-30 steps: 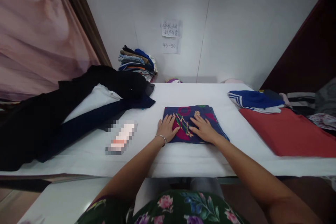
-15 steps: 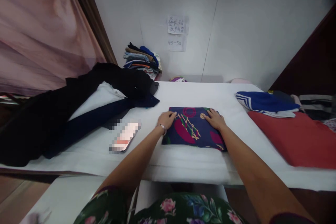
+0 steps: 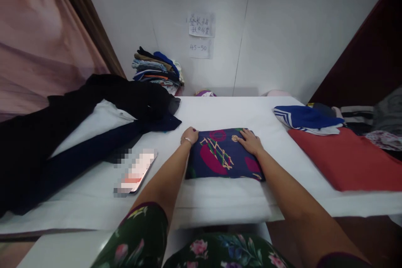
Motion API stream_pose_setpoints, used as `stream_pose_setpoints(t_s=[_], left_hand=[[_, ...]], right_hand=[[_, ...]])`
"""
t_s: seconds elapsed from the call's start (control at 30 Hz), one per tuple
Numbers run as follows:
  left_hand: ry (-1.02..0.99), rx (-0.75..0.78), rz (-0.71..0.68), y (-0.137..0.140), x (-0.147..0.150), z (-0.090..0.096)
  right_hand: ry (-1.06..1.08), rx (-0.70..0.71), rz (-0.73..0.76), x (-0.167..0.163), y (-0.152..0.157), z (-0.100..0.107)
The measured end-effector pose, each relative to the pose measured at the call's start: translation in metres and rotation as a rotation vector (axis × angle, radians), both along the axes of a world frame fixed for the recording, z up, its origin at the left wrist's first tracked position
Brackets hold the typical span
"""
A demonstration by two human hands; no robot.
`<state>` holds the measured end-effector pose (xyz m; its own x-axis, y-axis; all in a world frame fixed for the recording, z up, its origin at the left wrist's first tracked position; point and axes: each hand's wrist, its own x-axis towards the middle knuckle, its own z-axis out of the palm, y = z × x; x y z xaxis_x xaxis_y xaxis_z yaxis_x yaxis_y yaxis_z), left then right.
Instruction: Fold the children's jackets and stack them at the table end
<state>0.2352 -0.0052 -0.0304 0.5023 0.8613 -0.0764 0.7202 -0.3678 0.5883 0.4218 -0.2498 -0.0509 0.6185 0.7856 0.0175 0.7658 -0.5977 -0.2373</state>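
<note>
And the hands have travelled: a second ago both lay flat across the folded cloth (image 3: 224,157), and now the left hand (image 3: 190,135) is out at its far left corner, the right hand (image 3: 251,143) over towards the far right one!

Nearest of all, well this side of the fingers, a floral top (image 3: 201,249) at the bottom edge. Up we go to the cloth, dark blue with a magenta patch and yellow lines, lying flat on the white table (image 3: 226,111), directly between the two hands and reaching back nearer than the fingertips. Left fingers are curled in at that corner, mostly hidden, so whether they pinch it I cannot tell; a bracelet (image 3: 187,139) sits at the wrist. Right fingers are loosely spread on top, thumb out beside a round yellow mark.

Left of the left fingers and nearer, a phone (image 3: 138,171), its screen pixelated; farther left, a black garment (image 3: 103,88) sprawls beside a dark blue one. Well right of the right fingers, a folded red cloth (image 3: 342,159), with a blue-and-white garment (image 3: 309,118) over its far edge. Beyond the left fingers, a stack of clothes (image 3: 155,67), then two paper notes (image 3: 201,25) on the wall
</note>
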Motion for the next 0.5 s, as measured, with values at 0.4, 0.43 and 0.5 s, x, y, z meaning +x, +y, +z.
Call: stream_pose_setpoints(t_s=[0.4,0.43,0.5], left_hand=[[-0.075,-0.078,0.052,-0.008,-0.023,0.023],[-0.095,-0.112,0.049,-0.011,-0.031,0.023],[-0.184,-0.225,0.057,-0.017,-0.048,0.022]], right_hand=[[0.280,0.203,-0.003,-0.001,0.002,0.014],[0.355,0.258,0.000,0.002,0.001,0.016],[0.470,0.363,-0.008,0.007,-0.005,0.019]])
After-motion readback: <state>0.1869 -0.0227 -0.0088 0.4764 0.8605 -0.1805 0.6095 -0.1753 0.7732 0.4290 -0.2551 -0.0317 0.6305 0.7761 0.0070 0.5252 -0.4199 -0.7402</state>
